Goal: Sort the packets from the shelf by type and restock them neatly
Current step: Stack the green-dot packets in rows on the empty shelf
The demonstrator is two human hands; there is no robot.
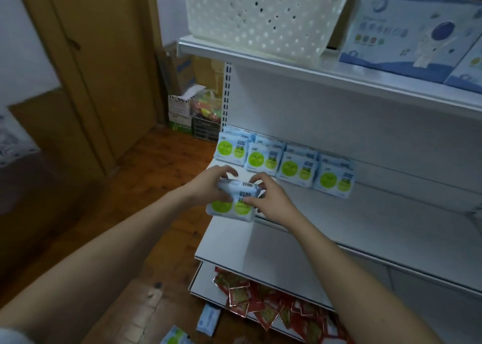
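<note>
Both hands hold a small stack of pale blue packets with green circles (234,203) above the left front of the middle shelf (339,226). My left hand (208,184) grips the stack's left side and my right hand (266,197) its right side. Upright against the shelf's back stands a row of the same blue packets (284,163), several stacks wide. On the bottom shelf lies a loose heap of red packets (273,307). Two more blue packets (208,317) lie on the floor.
A white perforated basket (260,15) and blue printed boxes (407,30) sit on the top shelf. Cardboard boxes and a bag of coloured items (193,109) stand on the wooden floor left of the shelving. A brown door (91,57) is at the left.
</note>
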